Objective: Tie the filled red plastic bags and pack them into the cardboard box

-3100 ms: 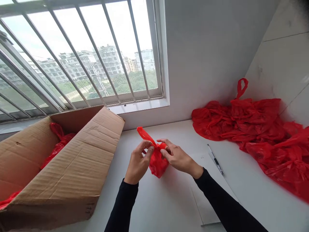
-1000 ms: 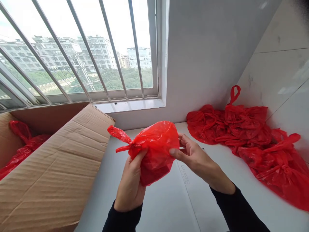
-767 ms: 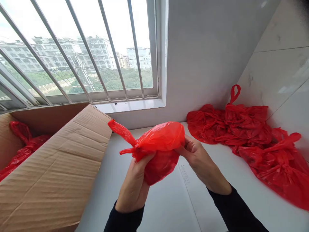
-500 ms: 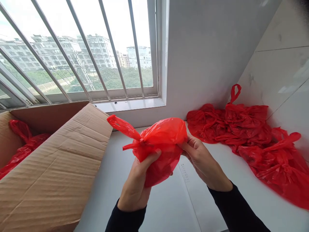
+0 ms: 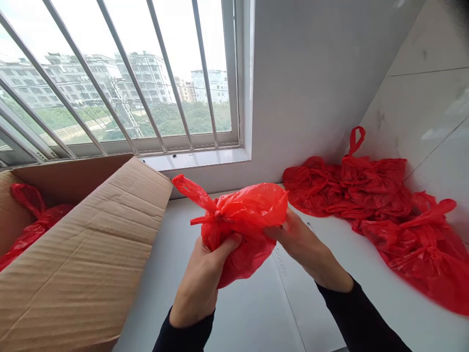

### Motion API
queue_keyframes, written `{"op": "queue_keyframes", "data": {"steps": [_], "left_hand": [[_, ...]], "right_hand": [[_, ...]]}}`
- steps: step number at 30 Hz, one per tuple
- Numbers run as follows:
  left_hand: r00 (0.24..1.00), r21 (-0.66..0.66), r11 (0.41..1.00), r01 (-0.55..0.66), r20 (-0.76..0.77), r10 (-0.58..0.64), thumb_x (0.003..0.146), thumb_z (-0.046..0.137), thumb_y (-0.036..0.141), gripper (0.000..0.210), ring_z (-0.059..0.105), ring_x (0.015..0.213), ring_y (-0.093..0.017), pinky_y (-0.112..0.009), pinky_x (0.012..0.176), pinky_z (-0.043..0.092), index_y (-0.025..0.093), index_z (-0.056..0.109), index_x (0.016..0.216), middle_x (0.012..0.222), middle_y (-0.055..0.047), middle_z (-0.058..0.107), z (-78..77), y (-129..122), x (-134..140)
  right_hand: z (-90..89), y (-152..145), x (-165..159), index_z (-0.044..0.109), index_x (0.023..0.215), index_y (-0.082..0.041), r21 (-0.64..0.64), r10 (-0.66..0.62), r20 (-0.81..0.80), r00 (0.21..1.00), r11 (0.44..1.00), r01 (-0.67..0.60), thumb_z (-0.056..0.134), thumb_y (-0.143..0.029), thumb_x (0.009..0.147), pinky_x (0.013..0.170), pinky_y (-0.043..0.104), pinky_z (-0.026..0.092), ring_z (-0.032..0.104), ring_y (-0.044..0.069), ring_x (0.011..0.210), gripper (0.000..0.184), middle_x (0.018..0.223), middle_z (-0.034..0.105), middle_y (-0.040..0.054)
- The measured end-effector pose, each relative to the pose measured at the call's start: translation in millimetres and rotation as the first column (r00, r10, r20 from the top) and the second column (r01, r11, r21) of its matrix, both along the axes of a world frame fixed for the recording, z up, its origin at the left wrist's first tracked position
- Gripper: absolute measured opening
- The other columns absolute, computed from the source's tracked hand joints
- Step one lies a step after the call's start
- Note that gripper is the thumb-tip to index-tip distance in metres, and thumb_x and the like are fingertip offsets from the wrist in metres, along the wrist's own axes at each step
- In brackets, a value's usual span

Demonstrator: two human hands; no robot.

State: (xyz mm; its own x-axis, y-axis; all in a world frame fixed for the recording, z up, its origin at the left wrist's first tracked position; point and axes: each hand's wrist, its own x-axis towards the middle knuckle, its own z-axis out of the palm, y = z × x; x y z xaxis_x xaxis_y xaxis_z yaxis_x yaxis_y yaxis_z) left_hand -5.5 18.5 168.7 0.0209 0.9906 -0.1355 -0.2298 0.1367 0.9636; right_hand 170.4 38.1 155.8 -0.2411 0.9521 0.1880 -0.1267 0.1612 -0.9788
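A red plastic bag (image 5: pixel 249 210), thin and crumpled, is held up in front of me over the pale tabletop. A knot with a loop handle sticks out at its upper left. My left hand (image 5: pixel 205 278) grips the bag from below, just under the knot, its thumb lying across the front. At the bag's right edge my right hand (image 5: pixel 304 247) has its thumb and fingers closed on the film; the fingertips are partly hidden by a fold. What the bag contains, if anything, does not show.
An open cardboard box (image 5: pixel 88 244) with red bags (image 5: pixel 44 220) inside stands at left. More red bags (image 5: pixel 377 195) lie heaped along the wall at right. Printed paper (image 5: pixel 282 271) lies on the table (image 5: pixel 252 318) below my hands. A barred window (image 5: pixel 146 88) is behind.
The bag has shifted slightly right and its film is more bunched. My right hand has turned, and its fingers now sit further under the bag's right edge. My left hand keeps its grip.
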Motion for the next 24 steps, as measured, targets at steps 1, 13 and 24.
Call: {"op": "queue_keyframes", "data": {"steps": [1,13,24], "left_hand": [[0.999,0.001,1.000,0.001,-0.040,-0.001,0.074,0.081,0.033,0.034,0.071,0.089,-0.027,-0.031,0.075,0.055,0.021,0.074,0.105,0.090,-0.007,0.077,-1.6,0.8,-0.4],[0.989,0.026,0.993,0.117,-0.095,-0.114,0.079,0.073,0.030,0.036,0.070,0.091,-0.026,-0.032,0.077,0.054,0.024,0.072,0.115,0.098,-0.005,0.076,5.6,-0.3,-12.1],[0.995,0.008,0.998,0.068,-0.075,-0.067,0.072,0.079,0.028,0.038,0.069,0.082,-0.025,-0.030,0.071,0.056,0.023,0.074,0.109,0.090,-0.006,0.076,4.3,1.1,-13.8]], "right_hand": [[3.4,-1.8,-1.5,0.065,0.121,-0.030,0.021,0.019,0.019,1.000,1.000,-0.019,0.069,-0.043,0.092,0.094,0.037,0.052,0.061,0.023,0.112,0.032,0.122,0.068,0.0025],[-9.0,-3.5,-10.9,0.068,0.123,-0.033,-0.022,0.020,-0.143,0.990,0.999,-0.023,0.061,-0.043,0.098,0.089,0.034,0.055,0.066,0.022,0.108,0.028,0.120,0.072,0.0003],[-6.8,-5.0,-12.3,0.059,0.135,-0.036,-0.067,-0.011,-0.219,0.976,0.998,-0.004,0.069,-0.051,0.090,0.105,0.045,0.050,0.058,0.027,0.128,0.049,0.133,0.066,0.0025]]}}
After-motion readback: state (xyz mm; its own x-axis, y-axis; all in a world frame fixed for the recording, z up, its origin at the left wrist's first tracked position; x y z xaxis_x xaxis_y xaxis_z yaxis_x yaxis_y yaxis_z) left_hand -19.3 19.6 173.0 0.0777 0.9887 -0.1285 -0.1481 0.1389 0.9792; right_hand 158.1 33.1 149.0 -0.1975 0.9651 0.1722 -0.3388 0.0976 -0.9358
